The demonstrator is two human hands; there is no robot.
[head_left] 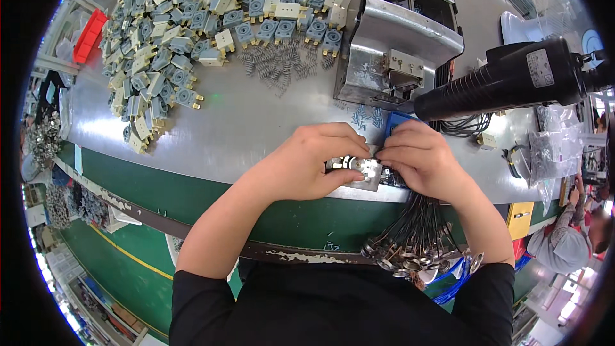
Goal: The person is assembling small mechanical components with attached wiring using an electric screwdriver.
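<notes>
Near the table's front edge, my left hand (320,160) is closed, thumb and fingers pinching a small white and silver part (351,163). A flat metal plate (366,184) shows just below that part. My right hand (419,157) meets the left at the part's right side, its fingertips pinched together; what sits between them is too small to make out. Partly hidden behind the right hand is a blue tray (396,120). Dark thin cables (419,214) run from beneath the right hand over the edge, ending in a bunch of round metal discs (410,261).
A large pile of grey and cream plug housings (221,9) covers the back left, with loose springs (282,64) beside it. Small bluish screws (366,117) lie before a metal screw feeder (410,32). A black electric screwdriver (500,83) reaches in from the right. Another person (564,247) sits far right.
</notes>
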